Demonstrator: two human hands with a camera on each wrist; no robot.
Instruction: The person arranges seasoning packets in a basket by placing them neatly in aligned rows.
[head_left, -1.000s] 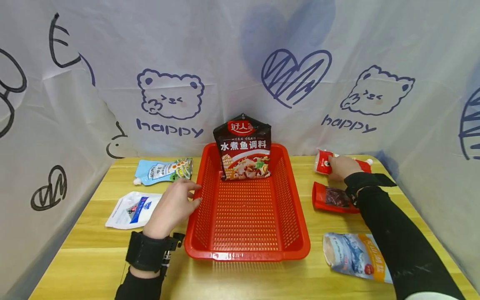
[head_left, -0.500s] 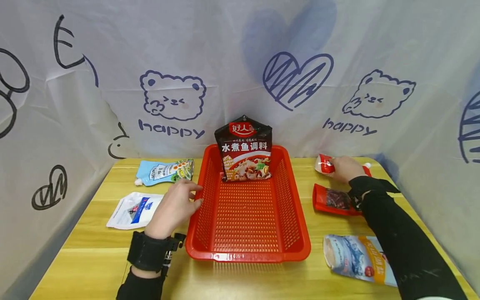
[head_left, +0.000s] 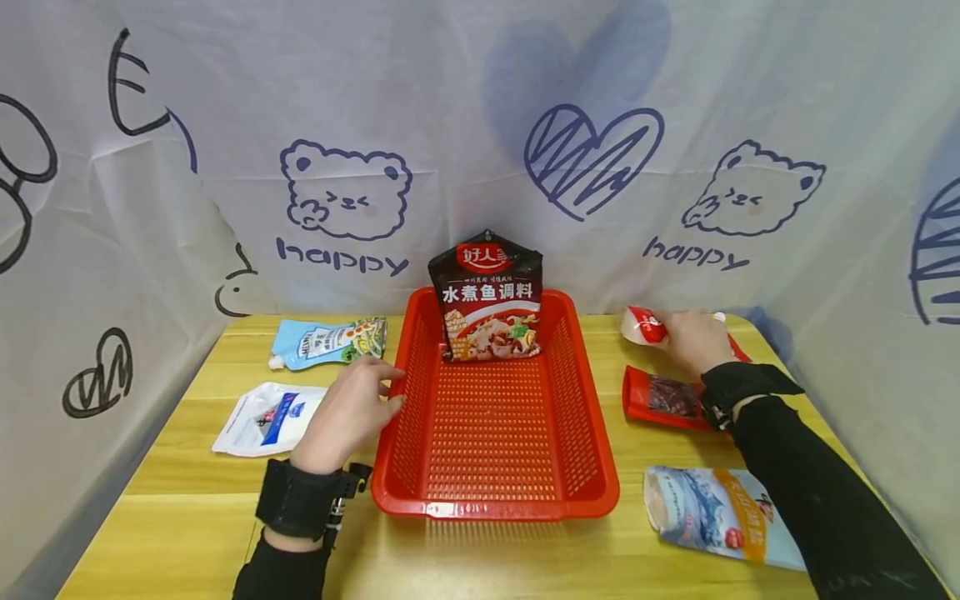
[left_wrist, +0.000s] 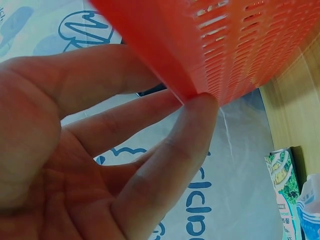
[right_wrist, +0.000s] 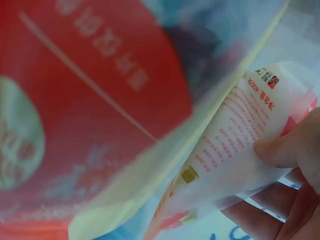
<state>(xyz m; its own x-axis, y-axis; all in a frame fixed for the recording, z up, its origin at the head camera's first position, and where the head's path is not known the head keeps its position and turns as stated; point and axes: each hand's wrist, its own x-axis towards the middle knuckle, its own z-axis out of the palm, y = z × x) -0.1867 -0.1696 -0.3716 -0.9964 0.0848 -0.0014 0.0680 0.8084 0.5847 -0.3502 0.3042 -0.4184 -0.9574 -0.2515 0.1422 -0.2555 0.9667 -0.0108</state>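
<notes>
Right hand [head_left: 697, 342] pinches a pouch [head_left: 645, 327], likely squishy, best held mid-way, near the table's [head_left: 465, 571] far-right corner; left hand [head_left: 348, 414] pinches the basket's [head_left: 495, 510] left rim.

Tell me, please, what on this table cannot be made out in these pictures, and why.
Red-and-white pouch: head view, middle covered by the right hand.
White pouch: head view, right end hidden by the left hand.
Red packet: head view, right end behind the black wristband.
Light-blue pouch: head view, fine print too small.
Red basket: left wrist view, cut off by frame edge.
</notes>
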